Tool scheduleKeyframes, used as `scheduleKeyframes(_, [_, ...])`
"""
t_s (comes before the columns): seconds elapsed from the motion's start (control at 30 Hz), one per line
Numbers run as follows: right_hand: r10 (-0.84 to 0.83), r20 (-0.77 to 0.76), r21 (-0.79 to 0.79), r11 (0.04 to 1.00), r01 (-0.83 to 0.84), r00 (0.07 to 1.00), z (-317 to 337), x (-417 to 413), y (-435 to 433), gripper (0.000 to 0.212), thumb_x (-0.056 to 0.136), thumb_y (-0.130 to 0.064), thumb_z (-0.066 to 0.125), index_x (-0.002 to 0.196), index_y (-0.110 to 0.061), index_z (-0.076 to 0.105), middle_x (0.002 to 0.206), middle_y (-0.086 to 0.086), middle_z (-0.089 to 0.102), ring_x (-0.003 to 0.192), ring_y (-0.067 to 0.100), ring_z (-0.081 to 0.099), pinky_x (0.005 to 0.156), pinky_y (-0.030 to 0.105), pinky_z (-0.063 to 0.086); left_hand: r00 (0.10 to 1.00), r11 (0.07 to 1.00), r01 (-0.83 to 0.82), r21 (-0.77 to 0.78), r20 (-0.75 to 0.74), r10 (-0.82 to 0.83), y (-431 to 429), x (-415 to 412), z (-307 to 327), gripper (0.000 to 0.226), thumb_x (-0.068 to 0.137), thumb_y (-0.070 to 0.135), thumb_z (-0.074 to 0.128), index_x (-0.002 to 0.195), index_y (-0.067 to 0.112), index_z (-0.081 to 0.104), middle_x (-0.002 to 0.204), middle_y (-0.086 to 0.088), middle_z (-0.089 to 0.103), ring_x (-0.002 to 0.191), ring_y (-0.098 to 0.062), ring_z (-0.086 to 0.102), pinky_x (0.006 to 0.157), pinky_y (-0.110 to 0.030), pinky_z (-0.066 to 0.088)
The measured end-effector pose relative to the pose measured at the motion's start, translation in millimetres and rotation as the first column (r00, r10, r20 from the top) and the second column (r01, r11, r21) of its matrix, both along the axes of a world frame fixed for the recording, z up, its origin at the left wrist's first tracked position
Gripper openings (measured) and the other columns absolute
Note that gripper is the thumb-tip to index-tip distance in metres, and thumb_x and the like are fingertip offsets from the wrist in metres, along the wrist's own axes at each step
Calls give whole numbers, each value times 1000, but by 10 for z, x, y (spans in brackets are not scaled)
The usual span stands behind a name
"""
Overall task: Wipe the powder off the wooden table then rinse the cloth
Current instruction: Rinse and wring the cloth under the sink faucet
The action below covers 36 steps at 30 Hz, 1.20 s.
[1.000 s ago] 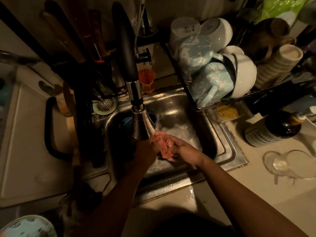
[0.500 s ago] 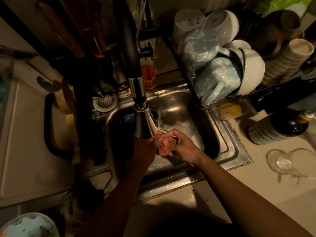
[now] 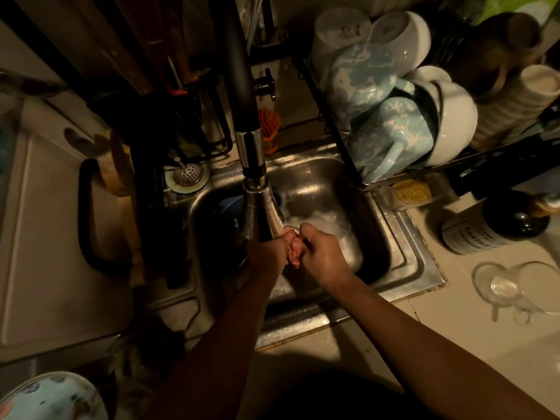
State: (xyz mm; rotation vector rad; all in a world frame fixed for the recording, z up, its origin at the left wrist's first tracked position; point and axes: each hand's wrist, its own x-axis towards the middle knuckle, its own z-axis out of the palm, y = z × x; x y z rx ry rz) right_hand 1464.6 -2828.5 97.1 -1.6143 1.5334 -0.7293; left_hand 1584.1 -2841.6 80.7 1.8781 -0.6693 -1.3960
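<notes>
Both hands now tighter around cloth

Faucet spout overhangs sink left-centre; dish rack crowds far right rim; open basin right; bare desk near.

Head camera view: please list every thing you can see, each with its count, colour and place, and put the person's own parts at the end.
Stainless steel sink: one, silver, centre.
Pull-down faucet: one, black and chrome, over the sink.
Crumpled pink cloth: one, pink, between both hands under the faucet.
Marbled blue mugs: two, pale blue, rack at upper right.
White bowls: several, white, same rack.
Dark soap bottle: one, white label, counter right.
Clear glass jug: one, lying on the right counter.
Orange brush: one, behind the sink.
Metal strainer: one, left rim.
Left hand: shut on the cloth.
Right hand: shut on the cloth.
</notes>
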Motion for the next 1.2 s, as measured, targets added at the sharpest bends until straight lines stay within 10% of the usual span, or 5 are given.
scheduleKeyframes(0.2, [-296, 166, 261, 933, 247, 941, -3, -112, -181, 12, 73, 14, 57, 77, 4, 53, 63, 10, 58, 60, 17, 54, 55, 36, 47, 948, 927, 283, -248, -73, -309, 83, -52, 308, 18, 96, -6, 54, 99, 10, 62, 89, -3, 68, 78, -3, 67, 72, -16, 55])
scheduleKeyframes(0.43, [-245, 400, 522, 853, 0, 883, 279, -62, -140, 29, 87, 22, 43, 84, 1, 64, 48, -4, 61, 35, -2, 51, 36, 10, 36, 917, 863, 394, -316, 73, -392, 176, 64, 207, 45, 85, -4, 59, 101, 37, 68, 104, 8, 69, 101, -8, 66, 88, -20, 51])
scheduleKeyframes(0.63, [-270, 296, 383, 912, 145, 916, 36, 53, 0, 38, 78, 20, 51, 77, -17, 61, 61, -6, 66, 58, 7, 59, 54, 19, 46, 971, 940, 239, -243, 64, -230, 172, 24, 137, 27, 95, -12, 48, 113, -2, 65, 87, -8, 67, 53, 8, 63, 57, -10, 49])
scheduleKeyframes(0.97, [7, -33, 129, 992, -3, 999, 188, 87, 74, 17, 82, 3, 64, 81, -13, 64, 79, 2, 65, 69, 8, 56, 66, 19, 43, 997, 980, -18, -200, -76, 3, 252, 98, 203, 24, 85, -8, 69, 100, 10, 75, 96, -14, 74, 69, -16, 66, 61, -19, 54])
scheduleKeyframes(1.2, [-130, 487, 442, 889, -116, 864, 692, -307, 134, 23, 97, -7, 59, 117, -8, 68, 91, 1, 74, 76, 7, 71, 59, 13, 52, 968, 930, 89, -356, -190, -165, 388, 174, 649, 34, 83, -14, 63, 111, 4, 69, 99, -11, 76, 90, -19, 73, 74, -22, 58])
